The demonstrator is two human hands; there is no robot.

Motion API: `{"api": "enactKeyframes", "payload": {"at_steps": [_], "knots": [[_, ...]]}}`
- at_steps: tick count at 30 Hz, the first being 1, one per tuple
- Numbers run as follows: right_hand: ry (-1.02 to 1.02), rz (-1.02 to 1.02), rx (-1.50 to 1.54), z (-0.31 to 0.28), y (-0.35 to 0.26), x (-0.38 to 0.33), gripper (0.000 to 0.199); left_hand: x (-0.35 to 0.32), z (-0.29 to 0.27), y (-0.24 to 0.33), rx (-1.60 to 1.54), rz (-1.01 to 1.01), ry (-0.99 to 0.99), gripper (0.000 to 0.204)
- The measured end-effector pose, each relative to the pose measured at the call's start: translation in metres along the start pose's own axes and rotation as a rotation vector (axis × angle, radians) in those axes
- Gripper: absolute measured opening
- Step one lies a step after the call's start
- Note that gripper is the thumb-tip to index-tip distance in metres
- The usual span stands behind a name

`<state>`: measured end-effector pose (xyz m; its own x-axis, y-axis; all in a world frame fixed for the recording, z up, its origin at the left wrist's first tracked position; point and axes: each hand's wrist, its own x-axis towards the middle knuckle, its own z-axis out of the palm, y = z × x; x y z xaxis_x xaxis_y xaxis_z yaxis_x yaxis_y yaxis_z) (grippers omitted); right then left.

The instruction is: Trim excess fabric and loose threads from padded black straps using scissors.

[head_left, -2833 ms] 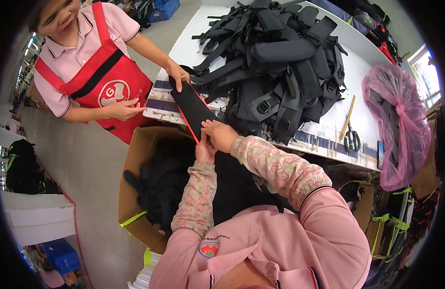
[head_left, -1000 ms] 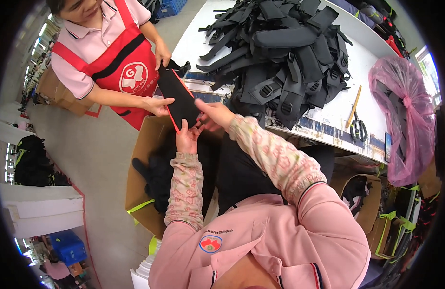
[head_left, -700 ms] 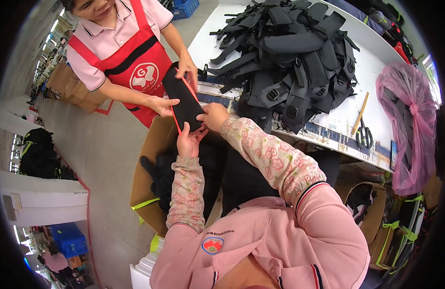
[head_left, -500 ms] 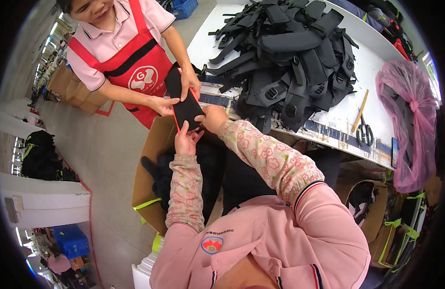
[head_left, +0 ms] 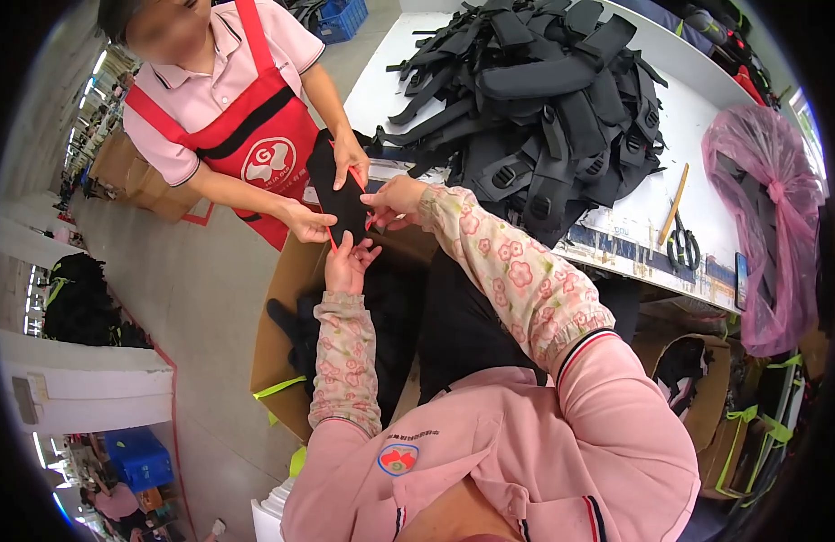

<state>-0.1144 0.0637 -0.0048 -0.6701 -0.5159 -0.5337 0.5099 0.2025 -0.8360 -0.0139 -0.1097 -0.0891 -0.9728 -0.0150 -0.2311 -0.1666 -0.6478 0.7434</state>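
While the fingers of the left hand [head_left: 347, 262] pinch the lower edge of a black fabric panel [head_left: 338, 188] with red trim, the right hand [head_left: 395, 199] grips its side, so the piece hangs spread and upright between both. Just beyond, a co-worker's hands [head_left: 350, 158] clasp the same panel from the far side, sharing it. Below the fingers sits an open cardboard box [head_left: 286, 325]; to their right, the table [head_left: 634, 217] carries a heap of black straps [head_left: 544, 99].

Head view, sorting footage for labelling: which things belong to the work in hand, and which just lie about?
In hand:
flat black pad with red edging
left hand
right hand
co-worker's hands

Lying about:
heap of black padded straps
scissors
wooden stick
pink plastic bag
open cardboard box
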Motion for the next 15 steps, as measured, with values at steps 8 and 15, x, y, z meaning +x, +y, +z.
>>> {"api": "enactKeyframes", "payload": {"at_steps": [8, 15], "knots": [[-0.008, -0.005, -0.287, 0.007, 0.019, 0.008, 0.016, -0.009, 0.002, -0.005, 0.044, 0.037, -0.034, 0.026], [0.347, -0.376, -0.912, 0.009, 0.038, 0.003, 0.024, -0.015, 0.003, -0.001, -0.085, -0.218, 0.008, 0.028]]}}
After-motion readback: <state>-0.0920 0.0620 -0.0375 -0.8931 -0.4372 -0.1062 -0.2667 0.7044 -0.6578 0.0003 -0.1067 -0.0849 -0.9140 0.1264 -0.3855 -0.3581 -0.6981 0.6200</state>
